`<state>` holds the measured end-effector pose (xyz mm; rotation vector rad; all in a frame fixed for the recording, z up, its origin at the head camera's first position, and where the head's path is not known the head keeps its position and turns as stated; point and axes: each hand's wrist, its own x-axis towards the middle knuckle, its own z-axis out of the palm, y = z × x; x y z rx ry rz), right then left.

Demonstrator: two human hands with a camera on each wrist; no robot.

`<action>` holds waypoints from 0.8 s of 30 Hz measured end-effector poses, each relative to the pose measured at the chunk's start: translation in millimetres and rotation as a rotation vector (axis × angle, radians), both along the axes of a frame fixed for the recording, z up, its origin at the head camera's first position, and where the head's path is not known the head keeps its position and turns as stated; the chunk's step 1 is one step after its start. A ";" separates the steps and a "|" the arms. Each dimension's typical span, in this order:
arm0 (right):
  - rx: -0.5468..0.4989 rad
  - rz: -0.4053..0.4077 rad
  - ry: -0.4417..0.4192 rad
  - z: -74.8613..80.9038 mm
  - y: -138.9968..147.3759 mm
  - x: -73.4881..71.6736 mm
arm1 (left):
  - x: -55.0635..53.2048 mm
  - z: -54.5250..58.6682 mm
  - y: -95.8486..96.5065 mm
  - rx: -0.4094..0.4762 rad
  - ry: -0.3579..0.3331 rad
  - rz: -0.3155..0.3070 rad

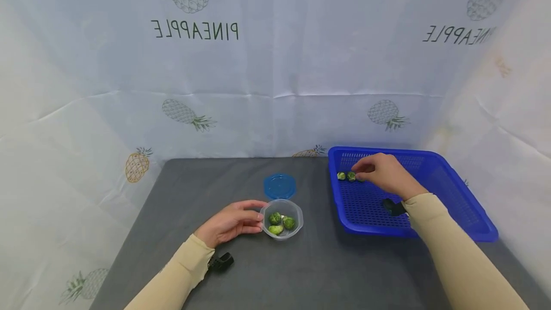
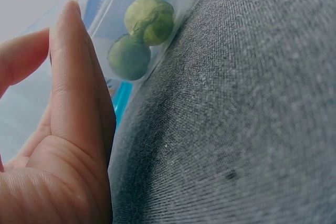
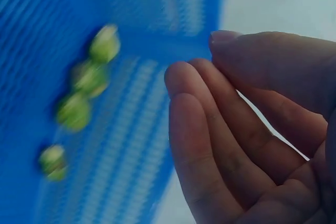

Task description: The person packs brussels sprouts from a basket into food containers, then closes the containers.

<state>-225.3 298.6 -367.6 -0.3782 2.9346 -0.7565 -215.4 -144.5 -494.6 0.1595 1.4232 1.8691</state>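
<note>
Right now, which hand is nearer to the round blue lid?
Left. The left hand touches the clear bowl, in front and left of the lid; the right hand is farther off, over the blue basket.

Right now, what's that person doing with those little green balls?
A person's left hand touches the rim of a clear tub with green sprouts inside. Their right hand is over a blue basket, near more sprouts, and doesn't seem to hold any. A blue lid lies on the grey table, just beyond the tub.
</note>
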 end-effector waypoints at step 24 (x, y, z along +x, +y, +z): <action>-0.063 -0.245 -0.237 -53.8 105.9 -45.7 | 0.8 -3.0 0.2 0.029 -0.001 0.001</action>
